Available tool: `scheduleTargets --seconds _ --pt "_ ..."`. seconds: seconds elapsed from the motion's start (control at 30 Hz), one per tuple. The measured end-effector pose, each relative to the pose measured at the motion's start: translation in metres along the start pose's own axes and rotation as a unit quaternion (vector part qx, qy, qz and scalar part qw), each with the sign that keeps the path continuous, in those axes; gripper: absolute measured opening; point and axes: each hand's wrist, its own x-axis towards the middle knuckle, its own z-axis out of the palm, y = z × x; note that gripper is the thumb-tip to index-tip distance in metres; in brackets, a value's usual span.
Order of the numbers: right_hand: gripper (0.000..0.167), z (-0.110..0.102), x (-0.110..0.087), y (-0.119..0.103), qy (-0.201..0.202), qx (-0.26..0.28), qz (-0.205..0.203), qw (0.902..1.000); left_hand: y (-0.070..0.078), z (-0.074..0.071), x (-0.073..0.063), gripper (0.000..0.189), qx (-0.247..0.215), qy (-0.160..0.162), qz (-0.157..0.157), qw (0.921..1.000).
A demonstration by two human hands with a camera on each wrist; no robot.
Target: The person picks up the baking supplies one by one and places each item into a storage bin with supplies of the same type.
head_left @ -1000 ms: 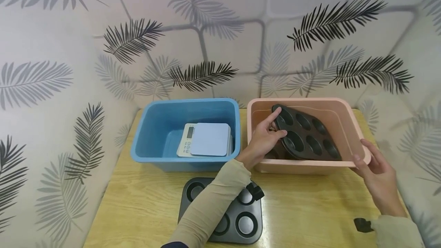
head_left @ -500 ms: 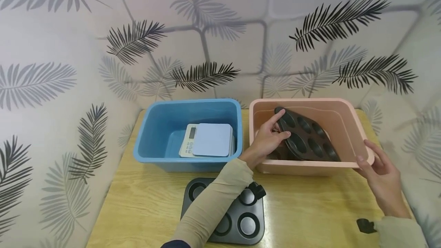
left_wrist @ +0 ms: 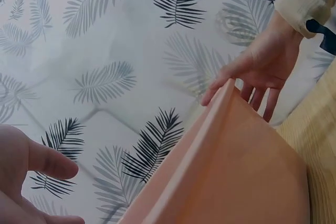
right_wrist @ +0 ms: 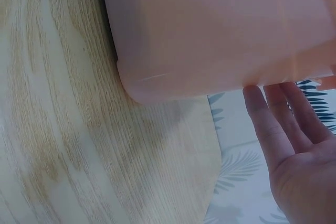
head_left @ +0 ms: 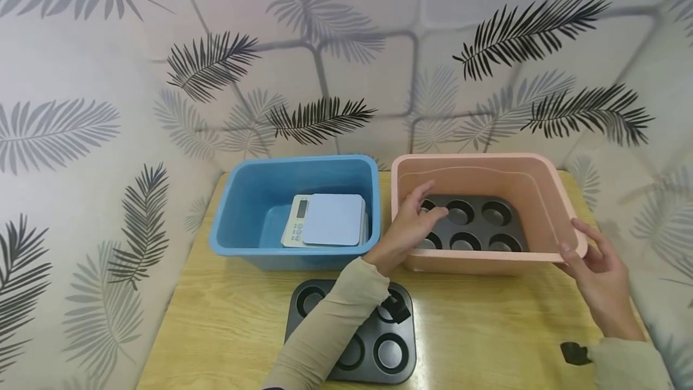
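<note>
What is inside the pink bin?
A muffin tray lies inside. The left hand and the near side of the pink bin hide part of it; anything beneath is covered.

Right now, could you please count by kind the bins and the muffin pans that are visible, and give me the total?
Bins: 2, the blue bin and the pink bin
Pans: 2, the table pan and the bin pan
Total: 4 visible; anything beneath the bin pan is hidden
</note>
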Motion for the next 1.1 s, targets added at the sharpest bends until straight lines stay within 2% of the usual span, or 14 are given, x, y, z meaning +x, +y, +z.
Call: scheduleTargets --seconds 0.1,0.37,0.7,0.97,1.1 --pt "0.061 -0.001 0.0 0.001 -0.008 0.007 -0.008 0.9999 0.001 0.0 0.001 0.063 -0.026 -0.008 0.015 0.9995" --pt "0.061 0.0 0.002 0.005 -0.011 0.017 -0.019 0.9996 0.003 -0.006 -0.002 0.058 -0.078 -0.042 0.027 0.9957" --pt "0.06 -0.001 0.001 0.004 -0.03 0.025 -0.027 0.9989 0.008 -0.016 -0.009 0.052 -0.077 -0.062 0.056 0.9935" --pt "0.063 0.001 0.001 0.005 -0.016 0.009 -0.01 0.9998 0.009 -0.023 -0.018 0.046 -0.063 -0.079 0.09 0.9909" --pt "0.063 0.001 0.002 0.004 -0.012 0.001 -0.004 0.9999 0.008 -0.028 -0.021 0.044 -0.056 -0.089 0.096 0.9898"
